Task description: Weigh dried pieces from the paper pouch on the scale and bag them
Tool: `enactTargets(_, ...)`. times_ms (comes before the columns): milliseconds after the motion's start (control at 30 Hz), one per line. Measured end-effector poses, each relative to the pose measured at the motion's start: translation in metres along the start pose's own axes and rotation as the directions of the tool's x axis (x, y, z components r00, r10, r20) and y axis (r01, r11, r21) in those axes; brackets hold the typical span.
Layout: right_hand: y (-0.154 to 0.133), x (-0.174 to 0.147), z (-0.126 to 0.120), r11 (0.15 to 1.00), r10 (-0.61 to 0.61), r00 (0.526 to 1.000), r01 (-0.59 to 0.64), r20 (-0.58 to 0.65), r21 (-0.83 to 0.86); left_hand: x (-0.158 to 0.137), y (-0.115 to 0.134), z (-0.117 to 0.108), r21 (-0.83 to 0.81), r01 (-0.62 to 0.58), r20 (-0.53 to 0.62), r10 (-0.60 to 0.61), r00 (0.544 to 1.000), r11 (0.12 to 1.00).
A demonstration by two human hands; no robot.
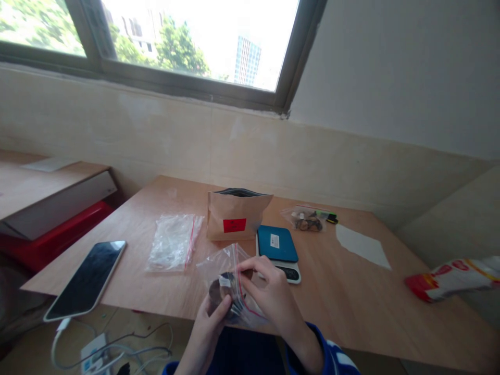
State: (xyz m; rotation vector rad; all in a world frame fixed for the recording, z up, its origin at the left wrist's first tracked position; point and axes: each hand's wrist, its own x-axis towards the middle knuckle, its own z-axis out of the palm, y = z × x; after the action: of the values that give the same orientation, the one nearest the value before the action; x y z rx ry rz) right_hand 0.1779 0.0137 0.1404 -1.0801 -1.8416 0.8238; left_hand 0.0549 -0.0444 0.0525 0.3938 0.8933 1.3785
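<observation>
**Both hands on a small clear bag at the near table edge**

Nearest the camera, the left hand (211,317) and right hand (269,294) meet over the near edge of the wooden table (351,307). Between them is a small clear zip bag (226,271) with a red seal line, holding dark contents that cannot be identified. The left hand cups the bag from below, thumb pressed against its side. The right hand pinches the bag's upper part between thumb and forefinger. Both hands are closed on the bag; it is lifted slightly above the table edge, in front of the scale.

Just behind the hands lies a small scale (278,249) with a blue top. Behind that, a brown paper pouch (235,216) with a red label stands upright, open at the top. To its left, a second clear zip bag (174,242) lies flat on the table. To the right of the pouch sits another clear bag with dark pieces (307,220), and beyond it a white sheet of paper (363,246).

A phone (88,278) lies at the table's left corner, overhanging the edge, with a white cable (58,338) plugged in. A red and white packet (453,278) shows at the far right.
</observation>
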Motion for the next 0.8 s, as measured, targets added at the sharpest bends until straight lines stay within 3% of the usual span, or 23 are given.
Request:
enactTargets(200, 0.0, 0.022, -0.029, 0.993, 0.062, 0.981, -0.042, -0.183, 0.115, 0.002, 0.006, 0.005, -0.088, -0.002, -0.097, -0.006, 0.995, 0.996)
enactTargets(333, -0.004, 0.069, -0.047, 0.964, -0.009, 0.958, 0.084, -0.286, 0.252, 0.006, 0.002, 0.004, -0.156, 0.023, -0.102, -0.04, 0.994, 0.987)
enactTargets(433, -0.008, 0.114, -0.053, 0.942, -0.119, 0.935, 0.213, -0.335, 0.259, 0.007, -0.003, 0.001, -0.174, 0.049, -0.079, -0.063, 0.995, 0.984)
enactTargets(600, -0.004, 0.163, -0.052, 0.96, -0.237, 0.944, 0.264, -0.228, 0.097, 0.012, -0.006, -0.011, -0.147, 0.068, -0.082, -0.081, 0.993, 0.987)
enactTargets(733, 0.011, 0.17, -0.047, 0.962, -0.262, 0.963, 0.256, -0.058, -0.094, 0.016, -0.007, -0.014, -0.158, 0.018, -0.146, -0.041, 0.988, 0.987)
enactTargets(800, 0.019, 0.168, -0.045, 0.93, -0.324, 0.946, 0.319, 0.008, -0.184, 0.016, -0.007, -0.012, -0.166, -0.022, -0.174, -0.007, 0.985, 0.986)
